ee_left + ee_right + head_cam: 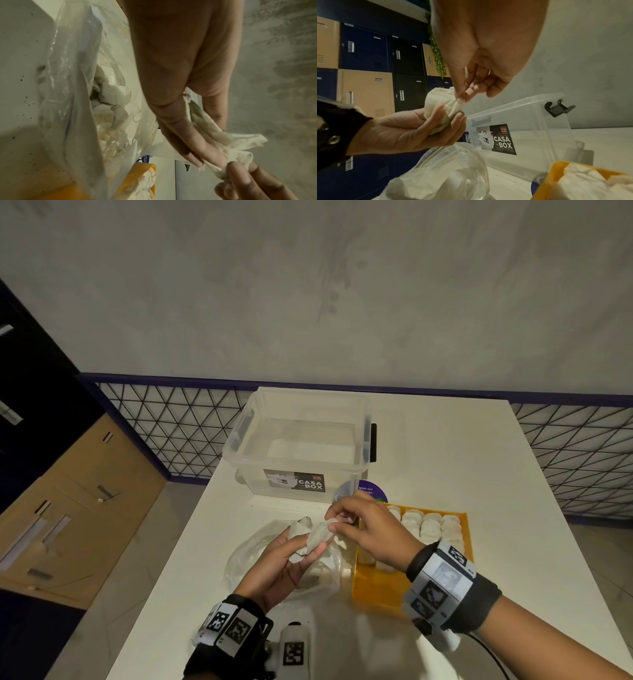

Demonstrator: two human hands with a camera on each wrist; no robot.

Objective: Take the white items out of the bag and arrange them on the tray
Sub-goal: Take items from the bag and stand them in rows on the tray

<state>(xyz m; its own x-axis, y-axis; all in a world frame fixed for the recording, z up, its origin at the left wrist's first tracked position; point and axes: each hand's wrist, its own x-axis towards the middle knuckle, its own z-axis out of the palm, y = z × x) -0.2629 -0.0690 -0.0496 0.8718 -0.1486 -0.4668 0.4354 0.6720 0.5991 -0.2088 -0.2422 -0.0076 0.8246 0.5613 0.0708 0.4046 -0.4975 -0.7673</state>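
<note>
Clear storage box (301,440), front label (500,139): "CASA BOX", red "COSA WARE" badge. Purple round sticker (371,491) on counter (479,474): "keep our", remainder unreadable.

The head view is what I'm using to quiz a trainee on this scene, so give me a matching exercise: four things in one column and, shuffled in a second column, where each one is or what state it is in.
Things:
1. crumpled white item
2. plastic bag
3. yellow tray
4. clear box

Places or states:
A. at the far side of the table, lid off
B. held between the left hand and right hand
C. to the right of the bag, rows of white items in it
D. lying on the table under the hands

Pairs: 1-B, 2-D, 3-C, 4-A
</note>
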